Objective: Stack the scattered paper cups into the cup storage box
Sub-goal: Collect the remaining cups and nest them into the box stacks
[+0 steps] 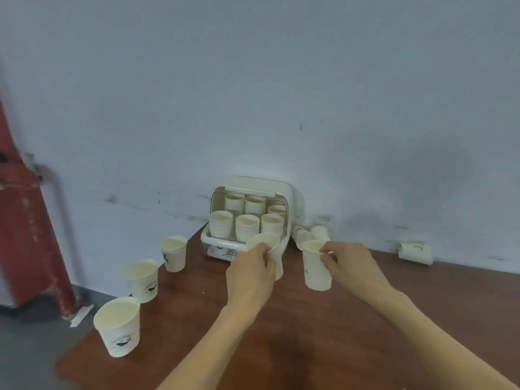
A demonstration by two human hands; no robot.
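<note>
The cream cup storage box (287, 192) stands open against the wall, with several stacks of paper cups (247, 226) inside. My left hand (251, 273) pinches the rim of a white paper cup (266, 240) just in front of the box. My right hand (351, 267) pinches the rim of another paper cup (315, 270), held upright to the right of the box. Three more cups stand upright on the table's left side: a far one (174, 253), a middle one (142, 280) and a near one (118, 326).
The brown table (309, 333) ends at a left edge beside the three cups. Two cups (311, 235) lie on their sides right of the box, and another cup (415, 251) lies by the wall farther right. A red pipe (25, 220) stands at the left.
</note>
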